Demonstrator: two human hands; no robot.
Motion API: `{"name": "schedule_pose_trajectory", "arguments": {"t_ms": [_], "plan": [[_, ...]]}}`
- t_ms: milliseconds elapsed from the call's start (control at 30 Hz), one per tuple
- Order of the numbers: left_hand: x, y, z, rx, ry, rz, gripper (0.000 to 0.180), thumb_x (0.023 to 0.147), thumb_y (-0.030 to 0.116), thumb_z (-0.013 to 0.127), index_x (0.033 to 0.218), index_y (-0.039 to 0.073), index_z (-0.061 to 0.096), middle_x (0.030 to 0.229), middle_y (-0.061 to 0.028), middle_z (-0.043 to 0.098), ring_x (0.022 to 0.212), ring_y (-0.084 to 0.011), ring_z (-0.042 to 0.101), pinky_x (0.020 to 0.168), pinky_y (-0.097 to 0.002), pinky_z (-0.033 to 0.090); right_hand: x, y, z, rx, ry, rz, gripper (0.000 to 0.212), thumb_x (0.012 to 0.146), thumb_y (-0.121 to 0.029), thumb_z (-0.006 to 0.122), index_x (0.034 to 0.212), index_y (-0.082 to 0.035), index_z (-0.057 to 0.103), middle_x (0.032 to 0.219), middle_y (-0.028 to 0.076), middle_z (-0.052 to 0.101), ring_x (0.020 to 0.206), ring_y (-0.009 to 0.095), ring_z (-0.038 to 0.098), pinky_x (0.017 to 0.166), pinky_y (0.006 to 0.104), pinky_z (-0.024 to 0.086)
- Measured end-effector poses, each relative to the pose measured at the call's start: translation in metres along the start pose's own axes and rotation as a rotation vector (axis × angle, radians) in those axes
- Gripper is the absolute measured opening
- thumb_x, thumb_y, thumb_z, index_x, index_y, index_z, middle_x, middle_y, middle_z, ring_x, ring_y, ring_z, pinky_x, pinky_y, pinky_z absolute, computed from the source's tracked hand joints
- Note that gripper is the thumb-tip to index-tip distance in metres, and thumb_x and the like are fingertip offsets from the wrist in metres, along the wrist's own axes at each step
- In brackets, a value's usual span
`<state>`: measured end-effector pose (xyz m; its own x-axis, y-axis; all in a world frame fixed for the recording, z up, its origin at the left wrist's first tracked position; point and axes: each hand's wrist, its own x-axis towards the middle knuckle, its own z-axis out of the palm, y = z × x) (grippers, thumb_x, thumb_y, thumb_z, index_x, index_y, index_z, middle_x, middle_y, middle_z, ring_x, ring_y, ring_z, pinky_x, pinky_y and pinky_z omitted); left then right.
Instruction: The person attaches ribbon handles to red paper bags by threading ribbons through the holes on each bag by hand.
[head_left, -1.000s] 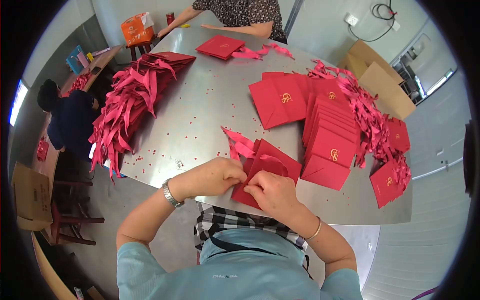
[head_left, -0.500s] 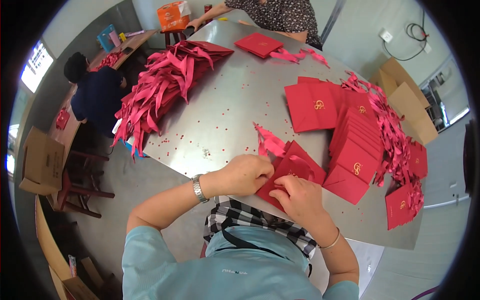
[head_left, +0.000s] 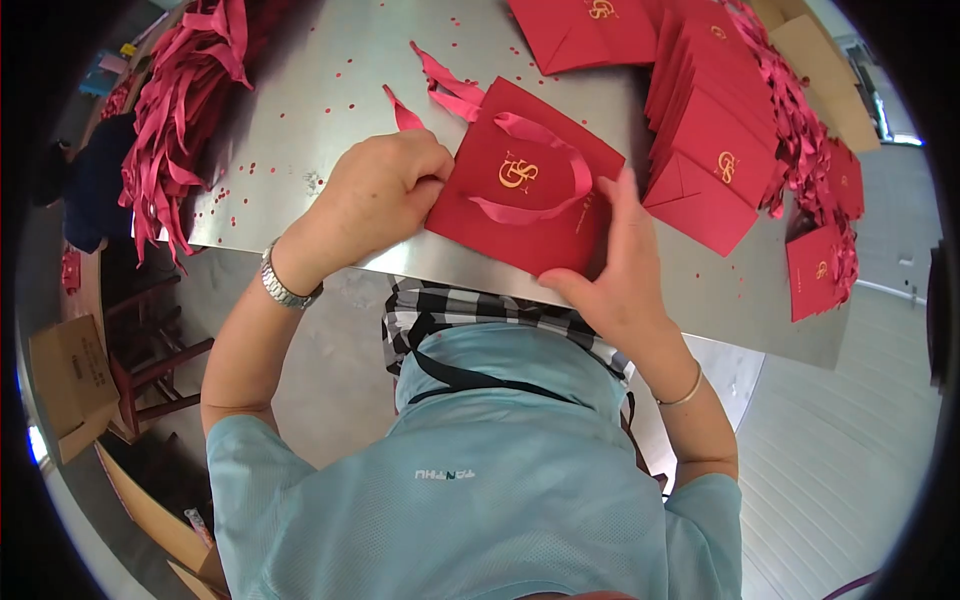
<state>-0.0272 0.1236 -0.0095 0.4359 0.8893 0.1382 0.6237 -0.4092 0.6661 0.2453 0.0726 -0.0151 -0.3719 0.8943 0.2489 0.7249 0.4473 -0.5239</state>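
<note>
A red paper gift bag (head_left: 560, 215) with gold print lies flat at the table's near edge. Its pink ribbon handle (head_left: 540, 214) loops across the front. My left hand (head_left: 385, 195) is closed at the bag's left edge, fingers curled; what they hold is hidden. A loose pink ribbon end (head_left: 402, 112) shows just beyond that hand, and more pink ribbon (head_left: 455, 98) trails from behind the bag's top left corner. My right hand (head_left: 625, 260) is open against the bag's right side, thumb and fingers apart around its lower right corner.
Overlapping red bags (head_left: 715, 130) lie to the right beside bunched pink ribbons (head_left: 800, 150). At left is a heap of ribboned bags (head_left: 185, 110). Small red dots dot the metal table (head_left: 330, 140). A person (head_left: 100, 180) sits at far left, near a cardboard box (head_left: 75, 380).
My view has tilted downward. The bag now lies more open to view, its ribbon loop spread across the front. My right hand has gone from curled fingers over the bag to spread at its right side.
</note>
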Motion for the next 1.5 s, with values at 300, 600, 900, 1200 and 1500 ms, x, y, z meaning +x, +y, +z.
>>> {"name": "schedule_pose_trajectory", "arguments": {"t_ms": [300, 600, 900, 1200, 1500], "plan": [[-0.019, -0.063, -0.053, 0.345, 0.248, -0.275, 0.025, 0.08, 0.01, 0.065, 0.104, 0.011, 0.07, 0.095, -0.0097, 0.067, 0.077, -0.0267, 0.064, 0.069, -0.0367, 0.051, -0.003, -0.008, -0.005, -0.173, -0.126, -0.018, 0.095, 0.07, -0.036, 0.08, 0.144, 0.002, 0.034, 0.134, 0.019, 0.048, 0.124, 0.035, 0.046, 0.103, 0.0445, 0.035], [0.024, -0.021, -0.029, 0.121, 0.29, 0.086, 0.035, 0.08, -0.002, 0.057, 0.109, 0.01, 0.071, 0.101, -0.0095, 0.066, 0.093, -0.0257, 0.062, 0.08, -0.0342, 0.05, 0.002, -0.01, -0.009, -0.201, -0.156, -0.024, 0.076, 0.069, -0.037, 0.079, 0.131, -0.001, 0.053, 0.135, 0.017, 0.048, 0.123, 0.035, 0.046, 0.103, 0.045, 0.036], [0.037, -0.049, -0.014, 0.395, 0.371, 0.056, 0.007, 0.081, 0.009, 0.066, 0.087, 0.007, 0.069, 0.089, -0.0056, 0.064, 0.088, -0.0275, 0.061, 0.075, -0.0365, 0.049, 0.003, -0.014, -0.01, -0.212, -0.176, -0.011, 0.073, 0.071, -0.036, 0.078, 0.13, -0.002, 0.055, 0.136, 0.016, 0.048, 0.123, 0.033, 0.047, 0.103, 0.0437, 0.036], [0.018, -0.047, -0.034, 0.333, 0.602, -0.015, 0.013, 0.083, 0.01, 0.066, 0.095, 0.008, 0.071, 0.091, -0.004, 0.066, 0.082, -0.0197, 0.062, 0.07, -0.033, 0.049, 0.003, -0.014, -0.007, -0.201, -0.179, -0.039, 0.072, 0.072, -0.036, 0.077, 0.131, -0.002, 0.054, 0.137, 0.015, 0.049, 0.123, 0.032, 0.048, 0.103, 0.0431, 0.036], [-0.058, 0.047, 0.038, 0.141, 0.354, -0.304, 0.025, 0.082, 0.014, 0.075, 0.095, 0.0, 0.059, 0.08, -0.0129, 0.058, 0.072, -0.0264, 0.059, 0.064, -0.0358, 0.049, -0.001, 0.0, 0.007, -0.077, -0.071, -0.047, 0.073, 0.071, -0.037, 0.076, 0.131, -0.001, 0.053, 0.137, 0.022, 0.048, 0.126, 0.039, 0.045, 0.104, 0.0489, 0.035]]}}
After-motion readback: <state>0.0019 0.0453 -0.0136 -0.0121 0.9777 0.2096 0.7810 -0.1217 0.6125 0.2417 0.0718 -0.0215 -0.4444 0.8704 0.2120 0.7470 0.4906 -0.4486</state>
